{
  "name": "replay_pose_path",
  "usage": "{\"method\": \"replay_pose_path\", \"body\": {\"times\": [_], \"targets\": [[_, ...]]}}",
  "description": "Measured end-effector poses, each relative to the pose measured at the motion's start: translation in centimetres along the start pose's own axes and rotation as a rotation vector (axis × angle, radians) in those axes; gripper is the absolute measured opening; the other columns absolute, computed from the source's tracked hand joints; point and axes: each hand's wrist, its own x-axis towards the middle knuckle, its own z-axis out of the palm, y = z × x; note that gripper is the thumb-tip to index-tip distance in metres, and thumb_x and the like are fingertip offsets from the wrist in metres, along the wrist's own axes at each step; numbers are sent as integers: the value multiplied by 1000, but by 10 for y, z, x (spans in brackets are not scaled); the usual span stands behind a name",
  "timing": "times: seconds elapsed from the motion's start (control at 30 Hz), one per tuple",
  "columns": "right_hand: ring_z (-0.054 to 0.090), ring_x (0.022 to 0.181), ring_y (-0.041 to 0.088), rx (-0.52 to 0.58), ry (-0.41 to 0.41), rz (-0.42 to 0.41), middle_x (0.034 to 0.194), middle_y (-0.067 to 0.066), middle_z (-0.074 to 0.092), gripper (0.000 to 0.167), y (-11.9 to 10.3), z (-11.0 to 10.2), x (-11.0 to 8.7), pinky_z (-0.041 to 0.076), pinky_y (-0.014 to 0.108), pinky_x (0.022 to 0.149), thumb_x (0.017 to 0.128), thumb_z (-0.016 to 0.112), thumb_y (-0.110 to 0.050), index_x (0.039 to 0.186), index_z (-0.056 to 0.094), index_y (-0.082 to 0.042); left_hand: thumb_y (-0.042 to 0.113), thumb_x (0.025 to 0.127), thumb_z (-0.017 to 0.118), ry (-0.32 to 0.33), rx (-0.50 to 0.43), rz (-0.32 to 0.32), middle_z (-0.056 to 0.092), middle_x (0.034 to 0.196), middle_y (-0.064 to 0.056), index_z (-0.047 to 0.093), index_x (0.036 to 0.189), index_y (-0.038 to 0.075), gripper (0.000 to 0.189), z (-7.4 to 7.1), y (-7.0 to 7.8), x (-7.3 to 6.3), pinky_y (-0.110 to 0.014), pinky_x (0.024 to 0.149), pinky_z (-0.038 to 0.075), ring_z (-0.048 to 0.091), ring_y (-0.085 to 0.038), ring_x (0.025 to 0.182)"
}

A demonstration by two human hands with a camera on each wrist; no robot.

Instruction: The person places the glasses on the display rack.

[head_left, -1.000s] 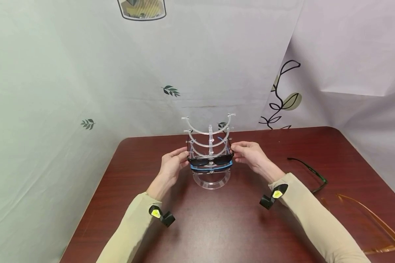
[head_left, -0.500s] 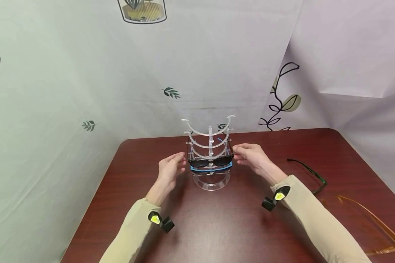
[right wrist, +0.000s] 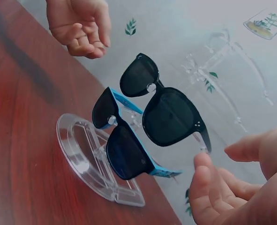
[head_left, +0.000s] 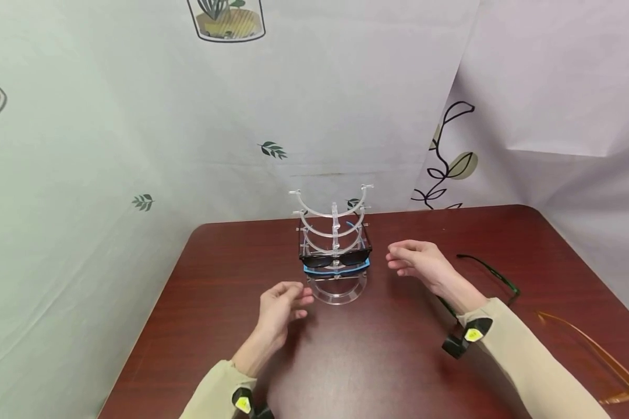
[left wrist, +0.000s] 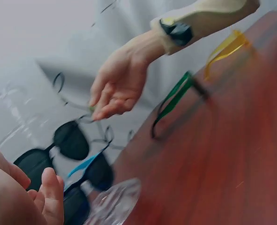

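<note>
A clear plastic eyewear stand (head_left: 336, 227) rises near the back of the table, its upper curved tiers bare. Black sunglasses (right wrist: 171, 117) sit on one of its lower tiers. Just beneath them rest blue-framed sunglasses (right wrist: 126, 152) with dark lenses, above the clear rounded base (head_left: 335, 300). My left hand (head_left: 280, 308) hovers in front and left of the base, fingers loosely bent and holding nothing. Off to the stand's right is my right hand (head_left: 419, 265), apart from the sunglasses, with relaxed fingers and nothing between them.
Green-framed glasses (head_left: 503, 278) lie on the right of the dark red table (head_left: 204, 302), partly hidden by my right arm. Nearer the right edge are amber glasses (head_left: 597, 349), also partly covered by the sleeve. A printed white cloth (head_left: 209, 116) hangs behind the table.
Both hands have let go of the black sunglasses, which stay on the stand. My left hand has drawn back toward me; my right hand has moved away to the right.
</note>
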Motion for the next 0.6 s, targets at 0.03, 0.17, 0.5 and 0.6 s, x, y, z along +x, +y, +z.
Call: {"method": "replay_pose_path", "body": {"times": [0.03, 0.17, 0.5, 0.6], "targets": [[71, 82, 14, -15, -6, -3, 97, 12, 71, 33, 0, -2, -4, 59, 26, 69, 99, 63, -12, 123, 58, 11, 0, 96, 58, -27, 0, -7, 72, 90, -16, 62, 100, -6, 8, 3, -3, -5, -23, 53, 55, 71, -15, 71], [72, 90, 18, -58, -30, -19, 104, 14, 71, 40, 0, -13, -22, 60, 31, 75, 99, 64, -14, 129, 54, 11, 3, 96, 61, -126, 22, -49, 73, 92, -17, 62, 104, -8, 13, 13, -12, -20, -24, 56, 58, 72, -16, 70], [71, 95, 20, -198, -9, -106, 108, 11, 71, 45, 0, -57, -66, 60, 35, 77, 99, 65, -17, 132, 53, 10, 6, 96, 63, -258, 19, -117, 72, 95, -22, 63, 107, -9, 18, 41, -32, -40, -25, 54, 58, 73, -21, 71], [71, 95, 18, -243, 30, -150, 107, 5, 73, 37, 1, -71, -79, 60, 36, 76, 99, 65, -16, 129, 58, 5, 5, 96, 63, -286, 10, -142, 71, 95, -24, 62, 108, -11, 19, 52, -42, -47, -24, 53, 58, 73, -23, 71]]}}
